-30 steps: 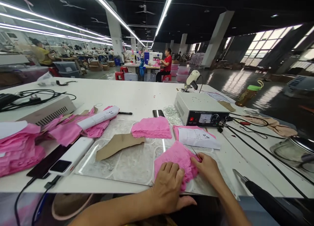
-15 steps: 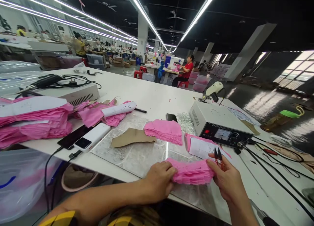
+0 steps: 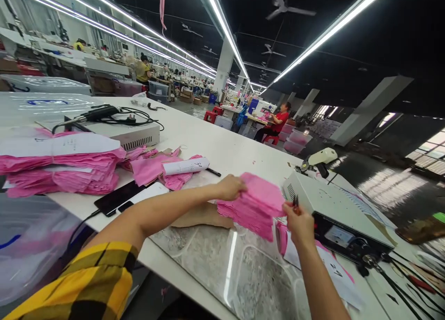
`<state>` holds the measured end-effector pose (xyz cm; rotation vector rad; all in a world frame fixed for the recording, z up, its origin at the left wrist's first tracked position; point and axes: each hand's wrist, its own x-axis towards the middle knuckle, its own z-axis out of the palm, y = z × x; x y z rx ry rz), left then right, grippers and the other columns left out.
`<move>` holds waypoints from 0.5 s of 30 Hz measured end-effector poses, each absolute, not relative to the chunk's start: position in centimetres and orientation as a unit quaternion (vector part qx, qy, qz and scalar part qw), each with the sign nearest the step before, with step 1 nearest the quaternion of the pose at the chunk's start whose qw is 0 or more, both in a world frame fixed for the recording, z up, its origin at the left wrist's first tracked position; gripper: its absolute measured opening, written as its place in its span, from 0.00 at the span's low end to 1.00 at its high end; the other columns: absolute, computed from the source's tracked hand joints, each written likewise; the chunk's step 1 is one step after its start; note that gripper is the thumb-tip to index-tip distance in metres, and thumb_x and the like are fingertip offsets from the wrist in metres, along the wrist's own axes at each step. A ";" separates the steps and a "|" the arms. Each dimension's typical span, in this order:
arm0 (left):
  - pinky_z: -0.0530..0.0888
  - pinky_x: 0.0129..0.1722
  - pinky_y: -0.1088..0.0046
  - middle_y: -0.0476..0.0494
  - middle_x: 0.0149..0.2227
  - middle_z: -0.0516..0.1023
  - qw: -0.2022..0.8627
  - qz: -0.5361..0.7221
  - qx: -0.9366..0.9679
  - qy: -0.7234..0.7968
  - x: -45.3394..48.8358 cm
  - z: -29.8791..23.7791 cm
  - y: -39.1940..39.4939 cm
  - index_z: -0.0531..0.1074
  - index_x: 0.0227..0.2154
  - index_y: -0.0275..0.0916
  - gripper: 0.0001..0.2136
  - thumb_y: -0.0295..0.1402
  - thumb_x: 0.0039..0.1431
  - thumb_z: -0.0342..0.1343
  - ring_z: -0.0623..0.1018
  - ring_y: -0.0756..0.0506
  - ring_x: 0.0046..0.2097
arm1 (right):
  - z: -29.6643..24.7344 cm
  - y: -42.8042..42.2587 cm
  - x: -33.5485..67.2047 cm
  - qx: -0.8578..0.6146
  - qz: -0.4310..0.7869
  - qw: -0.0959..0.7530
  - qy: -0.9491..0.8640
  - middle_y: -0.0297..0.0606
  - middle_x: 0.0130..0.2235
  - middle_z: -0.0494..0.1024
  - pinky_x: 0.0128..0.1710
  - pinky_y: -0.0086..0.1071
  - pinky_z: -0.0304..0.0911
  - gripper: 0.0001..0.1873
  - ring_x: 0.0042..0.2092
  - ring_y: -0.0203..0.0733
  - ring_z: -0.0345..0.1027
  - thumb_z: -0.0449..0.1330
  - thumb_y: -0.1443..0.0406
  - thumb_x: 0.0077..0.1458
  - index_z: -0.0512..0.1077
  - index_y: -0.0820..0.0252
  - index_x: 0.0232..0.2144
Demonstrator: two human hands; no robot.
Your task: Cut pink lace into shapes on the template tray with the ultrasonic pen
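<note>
Holding a pink stack (image 3: 262, 190) of cut fabric, two bare hands have just carried it forward from the near edge; it is now over a lower stack (image 3: 248, 218) of the same pink. Only the lower stack's front shows, so the two seem roughly lined up; whether they touch cannot be told. The left hand (image 3: 230, 186) has its fingers closed on the left edge. The right hand (image 3: 299, 222) pinches the right corner, with snips (image 3: 296, 205) pointing up from the same grip.

Beneath is a glossy tile-patterned board (image 3: 198, 248) on a white surface (image 3: 239, 155). A brown piece (image 3: 205, 216) lies partly under the left forearm, which also crosses in front of a white power bank (image 3: 148, 193) and a black phone (image 3: 114, 199).

Crowding the right hand are a pink bundle labelled 29 (image 3: 330, 266), partly hidden by the right forearm, and a metal control box (image 3: 323, 204). Far left, larger pink piles (image 3: 66, 181) sit near another metal box (image 3: 134, 134) topped with cables. Beyond, a co-worker in red (image 3: 278, 121) sits at a machine.
</note>
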<state>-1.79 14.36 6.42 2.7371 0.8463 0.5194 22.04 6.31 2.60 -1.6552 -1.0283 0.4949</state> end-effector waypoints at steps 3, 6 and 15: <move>0.70 0.45 0.71 0.43 0.37 0.79 0.141 0.148 0.936 0.285 -3.9 3.6 13.7 0.76 0.31 0.36 0.10 0.18 0.47 0.56 0.77 0.44 0.41 | -0.7 5.1 22.0 -0.740 0.199 0.458 -0.451 0.40 0.25 0.75 0.30 0.35 0.60 0.12 0.31 0.45 0.68 0.66 0.56 0.41 0.73 0.58 0.24; 0.70 0.46 0.74 0.40 0.47 0.76 0.165 0.160 0.930 0.285 -7.1 3.0 11.9 0.75 0.42 0.36 0.11 0.24 0.56 0.55 0.76 0.46 0.45 | -1.8 3.1 22.8 -0.777 0.170 0.420 -0.436 0.44 0.30 0.79 0.32 0.38 0.60 0.20 0.35 0.53 0.71 0.62 0.50 0.39 0.76 0.57 0.31; 0.67 0.50 0.63 0.39 0.39 0.77 0.459 0.253 0.774 0.355 -13.6 0.1 6.3 0.74 0.30 0.36 0.08 0.36 0.55 0.59 0.74 0.38 0.48 | -2.1 -1.1 21.3 -0.761 0.271 0.416 -0.418 0.41 0.33 0.81 0.36 0.33 0.68 0.34 0.40 0.50 0.74 0.62 0.44 0.32 0.77 0.61 0.38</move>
